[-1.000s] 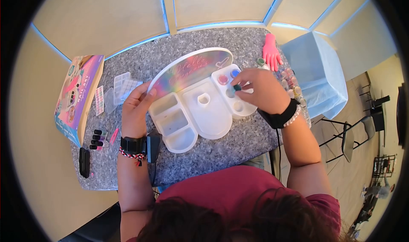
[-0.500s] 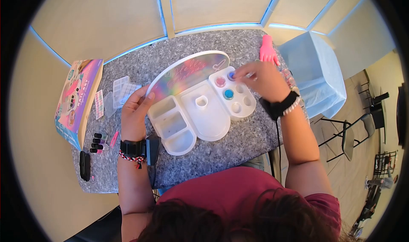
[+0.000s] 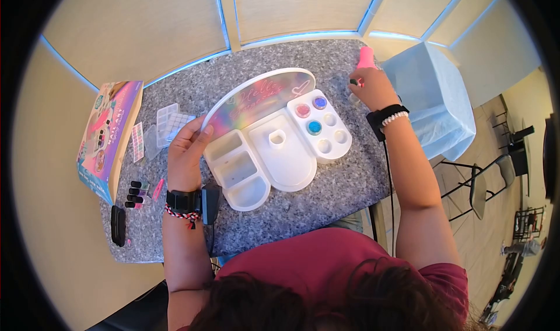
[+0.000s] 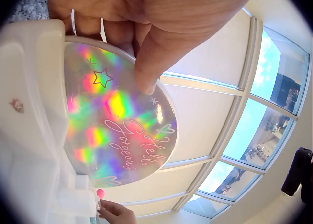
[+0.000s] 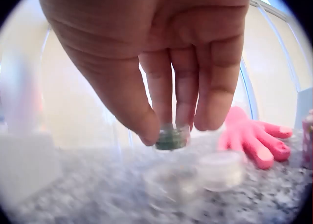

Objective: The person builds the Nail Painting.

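My left hand (image 3: 188, 156) grips the left end of the rounded holographic panel (image 4: 117, 116), thumb on its front face and fingers behind. The panel stands at the back of a white manicure tray (image 3: 286, 173). Pink (image 3: 302, 110), blue (image 3: 319, 102) and teal (image 3: 314, 127) glitter jars sit in round wells at the tray's right; the other wells hold nothing. At the far right, my right hand (image 3: 376, 89) pinches a small clear jar of green glitter (image 5: 171, 137) between thumb and fingertips, just above the table. Two more clear jars (image 5: 171, 182) (image 5: 221, 170) stand beneath it, blurred.
A pink practice hand (image 5: 249, 138) lies behind the right hand. On the left are a nail art box (image 3: 108, 138), a sticker sheet (image 3: 137, 142), clear plastic cases (image 3: 167, 118), several polish bottles (image 3: 135, 194) and a black case (image 3: 118, 226). A blue-covered table (image 3: 434, 97) adjoins the right edge.
The right hand has set the teal jar into a well, then moved right, off the tray, and now holds the green jar. The left hand keeps its grip on the panel.
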`<state>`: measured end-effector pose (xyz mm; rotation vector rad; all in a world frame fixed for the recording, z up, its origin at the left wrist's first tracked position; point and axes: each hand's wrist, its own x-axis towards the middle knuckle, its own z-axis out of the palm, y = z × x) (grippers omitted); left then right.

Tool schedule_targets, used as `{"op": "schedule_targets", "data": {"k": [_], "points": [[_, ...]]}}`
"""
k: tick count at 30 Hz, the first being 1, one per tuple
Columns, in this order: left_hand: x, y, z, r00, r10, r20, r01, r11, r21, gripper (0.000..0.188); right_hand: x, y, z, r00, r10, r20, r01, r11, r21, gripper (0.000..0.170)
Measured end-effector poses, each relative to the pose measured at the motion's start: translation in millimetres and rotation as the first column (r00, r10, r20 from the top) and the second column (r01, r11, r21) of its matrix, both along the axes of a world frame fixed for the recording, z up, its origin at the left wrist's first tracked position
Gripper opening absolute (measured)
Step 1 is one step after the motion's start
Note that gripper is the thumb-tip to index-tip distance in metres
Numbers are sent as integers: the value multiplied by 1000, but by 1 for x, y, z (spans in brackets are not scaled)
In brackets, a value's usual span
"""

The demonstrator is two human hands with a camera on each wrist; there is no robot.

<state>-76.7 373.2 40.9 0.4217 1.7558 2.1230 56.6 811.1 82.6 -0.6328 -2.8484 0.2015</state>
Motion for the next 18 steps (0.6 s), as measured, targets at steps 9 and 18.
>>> {"op": "schedule_targets", "data": {"k": [9,18], "points": [[-3,-1,-4,1000,-18,8,18,1000,-13,33,42,-81,25,922,327,-205,-386,809,-444,24],[-5,-6,-4,998,-51,-21,50,997,-55,34,39,-84,22,896,404,-185,-442,853,-278,20]]}}
